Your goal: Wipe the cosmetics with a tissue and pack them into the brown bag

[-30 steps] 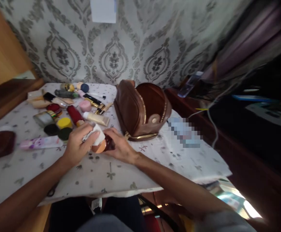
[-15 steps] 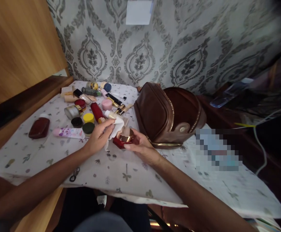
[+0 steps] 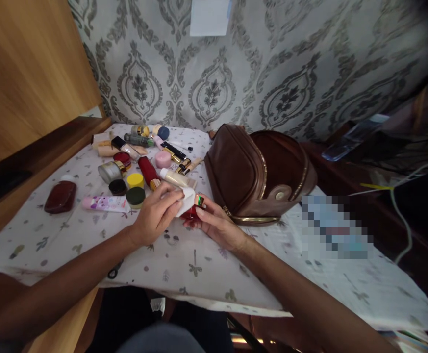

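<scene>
My left hand (image 3: pixel 155 214) pinches a folded white cloth (image 3: pixel 187 201), which rests against a red container (image 3: pixel 191 214) with a gold part. My right hand (image 3: pixel 219 226) has its fingers wrapped round that container, over the tablecloth. Just behind my hands lies a cream tube (image 3: pixel 177 178) with a white cap. Left of them are a dark green-lidded jar (image 3: pixel 135 197), a yellow-lidded jar (image 3: pixel 135 180), a purple-and-white tube (image 3: pixel 107 203) and a red bottle (image 3: pixel 147 171). A brown leather bag (image 3: pixel 239 171) stands open-topped to the right.
More cosmetics, among them a pink jar (image 3: pixel 163 159), fill the back left of the table (image 3: pixel 143 269). A dark red bottle (image 3: pixel 61 197) lies at far left. A blurred-out flat item (image 3: pixel 335 228) lies right of the bag. A patterned wall is behind.
My right hand has turned the red container, so its gold part faces differently. My left hand has moved slightly right and down with the cloth, now pressed against the container.
</scene>
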The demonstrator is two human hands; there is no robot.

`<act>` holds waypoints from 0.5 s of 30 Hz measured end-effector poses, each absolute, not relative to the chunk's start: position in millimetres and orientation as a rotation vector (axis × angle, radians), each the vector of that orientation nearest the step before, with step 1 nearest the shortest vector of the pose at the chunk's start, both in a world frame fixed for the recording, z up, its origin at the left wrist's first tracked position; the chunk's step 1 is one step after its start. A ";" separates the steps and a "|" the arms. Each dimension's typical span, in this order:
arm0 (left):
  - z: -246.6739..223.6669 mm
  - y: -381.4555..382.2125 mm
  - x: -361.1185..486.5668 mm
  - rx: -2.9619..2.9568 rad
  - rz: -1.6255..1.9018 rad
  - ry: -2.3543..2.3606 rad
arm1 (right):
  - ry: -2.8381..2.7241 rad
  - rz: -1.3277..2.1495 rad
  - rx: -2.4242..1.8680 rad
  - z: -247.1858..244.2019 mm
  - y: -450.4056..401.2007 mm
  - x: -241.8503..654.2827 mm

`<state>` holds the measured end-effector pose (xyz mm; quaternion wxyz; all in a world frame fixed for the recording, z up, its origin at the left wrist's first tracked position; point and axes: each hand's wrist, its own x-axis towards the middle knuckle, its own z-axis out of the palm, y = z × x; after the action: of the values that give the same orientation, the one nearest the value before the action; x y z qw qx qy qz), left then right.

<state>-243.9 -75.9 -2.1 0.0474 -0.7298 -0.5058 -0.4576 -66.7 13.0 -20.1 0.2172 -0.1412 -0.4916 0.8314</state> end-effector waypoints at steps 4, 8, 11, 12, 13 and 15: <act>-3.4 -76.3 -245.6 -2.304 -1.209 -1.454 | -1.285 2.283 -0.392 -21.6 13.9 -67.8; -3.2 -74.2 -247.1 -2.279 -1.142 -1.462 | -1.298 2.286 -0.398 -22.0 15.0 -68.0; -3.2 -72.7 -246.9 -2.246 -1.164 -1.413 | -1.338 2.340 -0.369 -22.2 15.8 -68.5; -3.4 -72.4 -246.6 -2.232 -1.178 -1.389 | -1.345 2.358 -0.359 -22.3 16.0 -68.7; -3.6 -72.3 -246.2 -2.219 -1.193 -1.366 | -1.347 2.373 -0.351 -22.3 16.0 -68.8; -4.2 -72.5 -245.7 -2.191 -1.216 -1.332 | -1.334 2.400 -0.340 -22.3 15.6 -69.0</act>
<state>-245.7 -72.5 -4.2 0.1512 -0.7632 -0.4641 -0.4235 -69.0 15.6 -22.3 0.1863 -0.1206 -0.4739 0.8522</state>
